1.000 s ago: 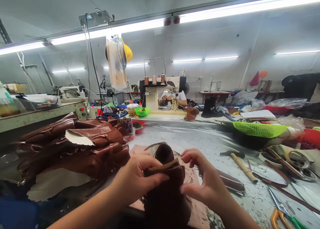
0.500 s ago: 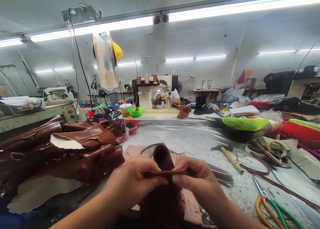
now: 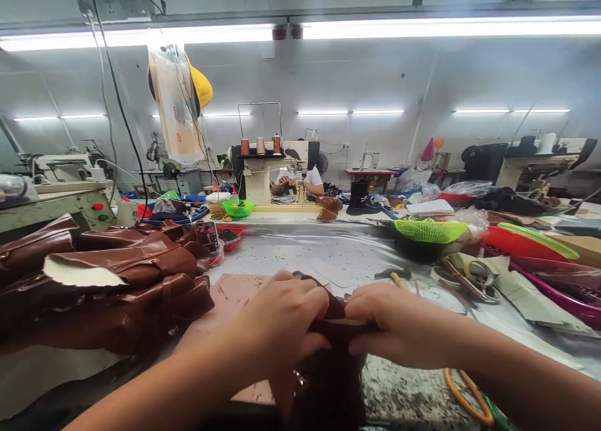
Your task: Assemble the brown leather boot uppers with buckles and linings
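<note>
A dark brown leather boot upper [image 3: 331, 384] stands in front of me at the table's near edge, with a small metal fitting low on its left side. My left hand [image 3: 291, 312] is closed on the left part of its top edge, fingers over and thumb below. On the right part of that edge my right hand [image 3: 397, 324] pinches the leather between thumb and fingers. A pale strip of edge shows between the two hands. Beneath lies a pink sheet [image 3: 235, 296], partly covered by my left arm.
Brown leather uppers [image 3: 141, 262] are heaped at left. To the right are a hammer [image 3: 399, 280], tape rolls [image 3: 479, 271], a green basket [image 3: 429, 230] and orange-handled scissors [image 3: 467, 396], partly behind my arm. Across the table, a person [image 3: 312, 179] sits behind a sewing machine [image 3: 258, 177].
My view has shifted to the right. Both hands have changed their hold along the leather's top edge, the left now lying over it with its back upward. The hammer and scissors are now partly covered.
</note>
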Tool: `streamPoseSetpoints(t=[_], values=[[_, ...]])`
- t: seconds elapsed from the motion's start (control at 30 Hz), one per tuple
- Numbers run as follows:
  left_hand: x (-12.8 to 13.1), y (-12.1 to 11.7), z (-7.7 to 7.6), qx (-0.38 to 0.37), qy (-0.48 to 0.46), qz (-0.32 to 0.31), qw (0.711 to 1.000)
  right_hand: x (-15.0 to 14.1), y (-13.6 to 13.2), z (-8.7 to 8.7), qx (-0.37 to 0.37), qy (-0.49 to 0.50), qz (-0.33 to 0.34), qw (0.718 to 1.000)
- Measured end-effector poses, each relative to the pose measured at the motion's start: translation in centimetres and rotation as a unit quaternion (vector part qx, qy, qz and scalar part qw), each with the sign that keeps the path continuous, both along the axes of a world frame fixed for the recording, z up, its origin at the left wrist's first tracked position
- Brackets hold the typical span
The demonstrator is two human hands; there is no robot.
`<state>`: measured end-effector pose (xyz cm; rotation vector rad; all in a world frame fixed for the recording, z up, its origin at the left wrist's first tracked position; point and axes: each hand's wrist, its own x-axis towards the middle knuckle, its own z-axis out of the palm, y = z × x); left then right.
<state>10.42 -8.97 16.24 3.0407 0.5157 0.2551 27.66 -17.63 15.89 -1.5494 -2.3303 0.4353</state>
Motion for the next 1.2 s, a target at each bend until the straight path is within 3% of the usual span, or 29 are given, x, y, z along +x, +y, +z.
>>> streamPoseSetpoints(t=[0.1,0.23,0.37,0.5,0.63,0.83,1.0,1.2], values=[[0.2,0.0,0.0,0.005,-0.025,0.012,1.000,0.6,-0.3,-0.4,0.007,-0.008,-0.025,1.000],[0.1,-0.3,-0.4,-0.043,-0.049,0.025,0.998,0.7,-0.5,-0.9,-0.004,-0.022,-0.069,0.997],[0.0,-0.4,-0.6,-0.081,-0.016,0.049,0.995,0.7,-0.5,-1.1,-0.035,-0.032,-0.070,0.996],[-0.1,-0.3,-0.4,-0.097,0.020,-0.009,0.995,0.6,-0.6,-1.1,-0.037,-0.048,-0.083,0.995],[0.2,-0.5,0.1,-0.048,0.101,-0.058,0.992,0.1,-0.7,-1.0,-0.043,-0.032,-0.058,0.997],[0.5,-0.2,0.6,-0.030,0.174,-0.208,0.962,-0.4,-1.1,-1.7,-0.011,-0.020,-0.012,1.000],[0.3,0.9,0.9,0.025,0.157,-0.077,0.984,0.5,-0.5,-1.5,-0.024,0.031,0.031,0.999],[0.8,0.9,0.9,0.063,0.181,-0.098,0.977,0.6,0.1,-0.3,-0.075,-0.059,0.015,0.995]])
